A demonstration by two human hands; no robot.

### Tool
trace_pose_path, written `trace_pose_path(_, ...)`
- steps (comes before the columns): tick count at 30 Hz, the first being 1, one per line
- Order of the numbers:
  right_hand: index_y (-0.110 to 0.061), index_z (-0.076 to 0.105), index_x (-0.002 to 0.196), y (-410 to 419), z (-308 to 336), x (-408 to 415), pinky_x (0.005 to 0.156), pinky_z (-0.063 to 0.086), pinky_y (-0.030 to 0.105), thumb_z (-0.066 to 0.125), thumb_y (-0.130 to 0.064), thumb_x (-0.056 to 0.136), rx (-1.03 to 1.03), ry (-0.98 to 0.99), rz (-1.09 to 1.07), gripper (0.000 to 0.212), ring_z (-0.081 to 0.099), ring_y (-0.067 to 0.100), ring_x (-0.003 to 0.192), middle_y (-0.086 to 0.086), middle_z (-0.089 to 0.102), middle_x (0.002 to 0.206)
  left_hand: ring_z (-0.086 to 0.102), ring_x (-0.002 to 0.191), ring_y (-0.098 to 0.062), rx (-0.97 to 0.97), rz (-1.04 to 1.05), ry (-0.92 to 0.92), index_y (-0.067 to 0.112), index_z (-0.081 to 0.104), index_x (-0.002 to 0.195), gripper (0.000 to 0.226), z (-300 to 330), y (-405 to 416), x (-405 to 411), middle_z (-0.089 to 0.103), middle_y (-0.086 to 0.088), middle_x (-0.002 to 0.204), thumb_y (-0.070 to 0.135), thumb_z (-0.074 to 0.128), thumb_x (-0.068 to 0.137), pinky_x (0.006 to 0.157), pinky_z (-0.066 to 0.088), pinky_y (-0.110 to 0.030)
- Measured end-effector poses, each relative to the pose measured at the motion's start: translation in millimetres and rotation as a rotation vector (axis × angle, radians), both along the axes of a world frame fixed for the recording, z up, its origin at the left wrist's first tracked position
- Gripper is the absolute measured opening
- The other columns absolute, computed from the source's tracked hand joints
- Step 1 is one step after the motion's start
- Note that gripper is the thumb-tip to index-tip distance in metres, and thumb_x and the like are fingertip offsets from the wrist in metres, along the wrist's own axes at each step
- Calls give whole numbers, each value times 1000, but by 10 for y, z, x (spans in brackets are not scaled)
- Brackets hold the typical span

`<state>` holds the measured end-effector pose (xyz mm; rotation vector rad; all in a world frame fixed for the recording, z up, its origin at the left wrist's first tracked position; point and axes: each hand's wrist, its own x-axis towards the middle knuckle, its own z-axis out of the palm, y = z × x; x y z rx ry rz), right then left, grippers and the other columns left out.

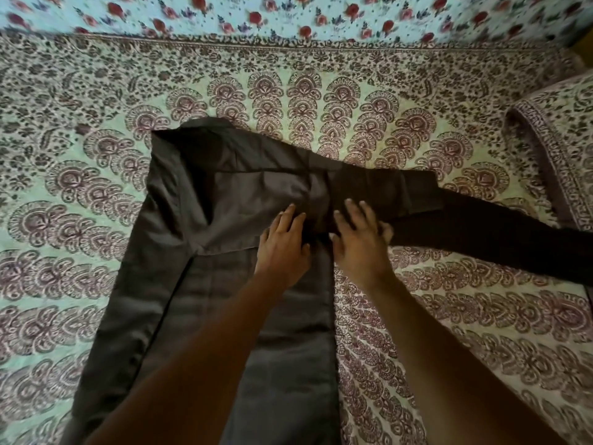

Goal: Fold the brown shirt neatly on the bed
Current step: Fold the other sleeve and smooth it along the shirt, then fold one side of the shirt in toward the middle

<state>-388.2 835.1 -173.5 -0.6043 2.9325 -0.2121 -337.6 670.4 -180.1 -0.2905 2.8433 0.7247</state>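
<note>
Here the brown shirt [205, 239] lay flat on the bed [449, 332], its long axis running from the collar end at about twelve o'clock down to the hem at six, nearest the person. One sleeve [481, 232] reached away from the body of the shirt toward three o'clock, long and dark across the patterned bedspread, its far end running out of the picture. The left side seemed already turned in, judging by the doubled edge running down that flank. Both hands pressed on the cloth where the sleeve met the body. The left hand [282, 242] lay on the body panel, fingers straight and a little spread, pointing to twelve. The right hand [359, 232] lay just beside it at three o'clock, fingers spread wide and flat on the root of the sleeve, holding nothing. So the loose sleeve lay to the right of the fingers, and the right hand was the nearer to it; bringing it in looked like that hand's job. A pillow [555, 149] sat at two o'clock, well apart from the shirt's body.
</note>
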Motion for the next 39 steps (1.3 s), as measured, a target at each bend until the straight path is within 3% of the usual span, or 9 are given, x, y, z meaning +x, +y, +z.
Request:
trace_pose_path(5, -21, 40, 154, -540, -61, 229, 117, 23, 56, 36, -49, 106, 98, -285, -27, 56, 11, 30, 155, 10, 17, 168, 26, 151, -22, -72, 123, 44, 18, 42, 149, 58, 97, -341, 534, 36, -3, 160, 25, 55, 93, 124, 18, -48)
trace_pose_path(9, -18, 33, 156, -1000, 142, 608, 120, 17, 57, 40, -45, 106, 102, -266, -79, 57, 5, 34, 156, 13, 10, 169, 35, 143, -33, -88, 292, -38, 15, 47, 142, 66, 219, -797, 1217, 40, -10, 153, 37, 36, 82, 115, 27, -53)
trace_pose_path(13, -19, 40, 153, -1494, 243, 1363, 119, 26, 52, 47, -43, 103, -21, -284, 43, 56, 18, 31, 153, 11, 20, 166, 40, 131, -37, -212, 413, -159, 23, 42, 142, 72, 143, -1166, 2224, 38, -12, 150, 25, 72, 76, 103, 40, -56)
trace_pose_path(18, -8, 68, 123, -2026, 121, 2311, 93, 55, 42, 64, -30, 97, -369, -502, -48, 34, 65, 27, 107, 12, 63, 120, 44, 122, -40, -254, 486, -399, 21, 40, 143, 74, 177, -1493, 3278, 43, -18, 139, 33, 70, 77, 96, 44, -54)
trace_pose_path(24, -6, 70, 83, -2439, 58, 2893, 63, 55, 27, 70, -34, 94, -582, -688, -425, 30, 72, 9, 61, 4, 74, 72, 38, 135, -32, -95, 393, -538, 29, 11, 157, 91, 343, -1754, 3637, 27, -9, 150, 32, 67, 86, 97, 49, -47)
trace_pose_path(28, -2, 70, 90, -2511, 158, 2956, 67, 63, 39, 73, -43, 91, -712, -904, -516, 42, 74, 22, 74, 11, 72, 80, 63, 109, -35, 159, 407, -357, 24, 27, 142, 64, 442, -1696, 3647, 53, -9, 133, 14, 56, 86, 82, 57, -48)
trace_pose_path(30, -8, 67, 88, -2502, 210, 3020, 77, 60, 37, 73, -43, 91, -662, -965, -437, 36, 68, 13, 78, -4, 65, 76, 66, 97, -34, 319, 412, -266, 29, 33, 139, 60, 480, -1634, 3693, 60, -5, 125, 18, 52, 83, 73, 58, -47)
trace_pose_path(33, -22, 68, 89, -2497, 167, 3202, 92, 54, 34, 79, -33, 88, -622, -989, -386, 15, 68, 7, 92, -13, 70, 92, 63, 104, -34, 341, 424, -194, 28, 42, 137, 56, 458, -1613, 3860, 58, -4, 126, 40, 46, 82, 75, 57, -47)
trace_pose_path(39, -16, 74, 109, -2367, 9, 3592, 94, 59, 43, 86, -29, 80, -657, -988, -427, 34, 72, 15, 99, -1, 77, 105, 43, 125, -37, 206, 522, -229, 12, 41, 141, 56, 269, -1619, 4378, 41, -16, 138, 25, 63, 91, 93, 52, -56)
